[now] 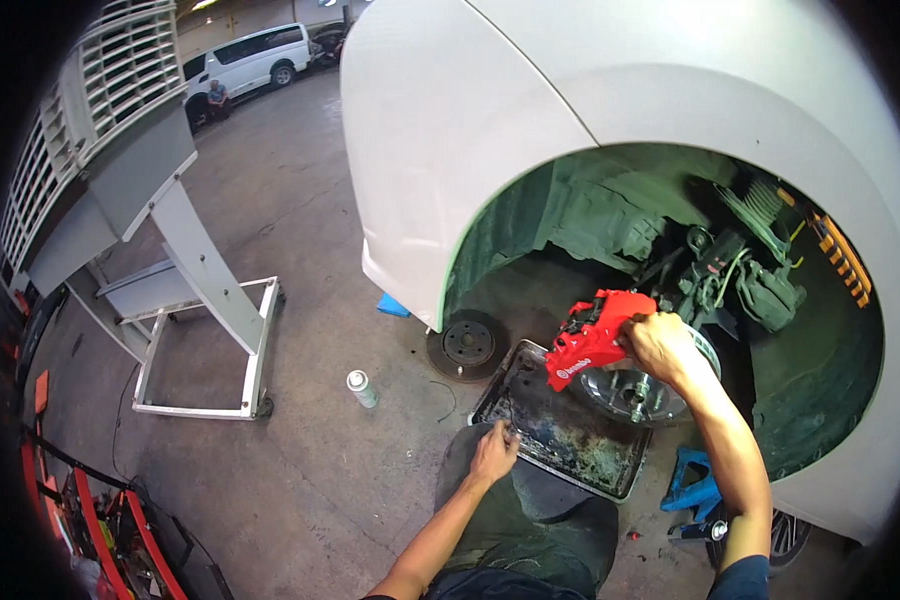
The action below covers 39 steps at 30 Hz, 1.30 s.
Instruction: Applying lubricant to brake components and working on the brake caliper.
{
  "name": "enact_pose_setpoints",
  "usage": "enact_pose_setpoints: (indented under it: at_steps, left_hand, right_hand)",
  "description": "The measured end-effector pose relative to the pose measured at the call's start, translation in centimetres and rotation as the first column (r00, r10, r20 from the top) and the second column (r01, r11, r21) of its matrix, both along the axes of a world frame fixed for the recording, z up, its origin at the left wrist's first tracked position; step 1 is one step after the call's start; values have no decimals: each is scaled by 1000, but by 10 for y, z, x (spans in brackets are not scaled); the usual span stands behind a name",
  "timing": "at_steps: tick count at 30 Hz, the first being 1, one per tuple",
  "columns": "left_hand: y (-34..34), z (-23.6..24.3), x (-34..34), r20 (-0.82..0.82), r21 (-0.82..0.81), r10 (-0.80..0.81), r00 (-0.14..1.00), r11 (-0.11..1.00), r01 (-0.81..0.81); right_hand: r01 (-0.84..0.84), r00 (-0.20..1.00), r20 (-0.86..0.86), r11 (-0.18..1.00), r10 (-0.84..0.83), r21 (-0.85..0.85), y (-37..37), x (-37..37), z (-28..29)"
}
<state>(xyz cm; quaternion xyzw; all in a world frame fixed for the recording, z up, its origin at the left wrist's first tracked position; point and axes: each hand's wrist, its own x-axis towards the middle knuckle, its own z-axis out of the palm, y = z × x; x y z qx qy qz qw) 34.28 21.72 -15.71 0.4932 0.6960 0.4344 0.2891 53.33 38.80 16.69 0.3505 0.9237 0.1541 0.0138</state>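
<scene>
My right hand point(660, 348) is closed around one end of a red brake caliper point(598, 338), which it holds up at the open wheel well. Directly behind and below the caliper sits a shiny brake disc point(608, 388) with a wheel hub; the caliper and my hand cover part of it. My left hand point(495, 453) is over my thigh, beside the near left edge of a stained metal drip tray point(560, 455). Its fingers are curled, and what they hold, if anything, cannot be made out. The tray lies on the floor under the disc.
A white car fender point(450, 130) arches over the work. On the floor are a dark worn brake disc point(468, 342), a spray can point(362, 389) and a blue stand point(692, 482). A wheeled white frame point(210, 270) stands left; a red tool rack point(90, 525) is lower left.
</scene>
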Motion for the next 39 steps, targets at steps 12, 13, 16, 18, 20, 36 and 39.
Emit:
enact_pose_setpoints:
  at_steps: [12, 13, 16, 18, 20, 36, 39]
  left_hand:
    - [-1, -1, 6, 63, 66, -6, 998, 998, 2]
    - [-1, -1, 5, 56, 85, 10, 998, 996, -15]
    - [6, 15, 11, 125, 147, 18, 992, 988, -36]
    - [17, 36, 18, 123, 186, 10, 992, 982, -33]
    - [34, 65, 26, 201, 273, 20, 979, 959, -76]
    - [135, 236, 52, -277, 547, -204, 939, 770, 329]
    - [133, 252, 62, -399, 489, -177, 900, 789, 372]
  right_hand:
    - [-183, 979, 94, 982, 179, 36, 8, 8, -5]
    - [-223, 965, 155, 973, 212, 61, 10, 6, -8]
    - [-379, 912, 212, 918, 350, 119, 17, 2, -7]
    - [-351, 917, 242, 929, 316, 119, 15, 3, -6]
    - [-305, 926, 269, 945, 265, 119, 10, 5, -1]
    - [143, 420, -905, 979, 72, 144, -57, 64, -35]
    - [281, 208, -934, 932, -291, -228, -106, 106, -140]
